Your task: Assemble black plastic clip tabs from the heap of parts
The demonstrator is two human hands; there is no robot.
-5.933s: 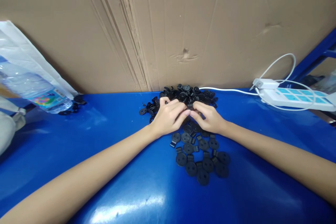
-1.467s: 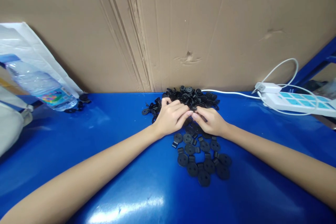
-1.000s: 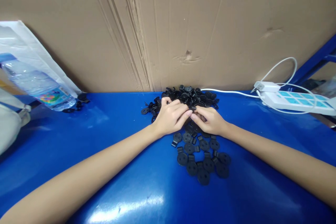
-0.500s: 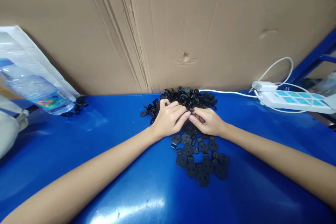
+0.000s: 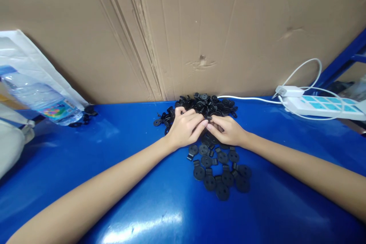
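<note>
Head view: black plastic two-hole clips (image 5: 206, 103) sit heaped against the cardboard sheet (image 5: 200, 38) on the blue counter (image 5: 137, 209), with a looser spread just below. Left hand (image 5: 183, 129) and right hand (image 5: 227, 130) are half-curled, fingertips nearly meeting at the heap's front edge; cannot tell if they hold a clip. Water bottle (image 5: 42, 105) lies far left, power strip (image 5: 323, 108) far right.

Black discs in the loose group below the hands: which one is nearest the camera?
The two-holed disc at the very bottom of that group. Every other disc there sits higher in the view, so none lies beyond it toward the wearer.
</note>
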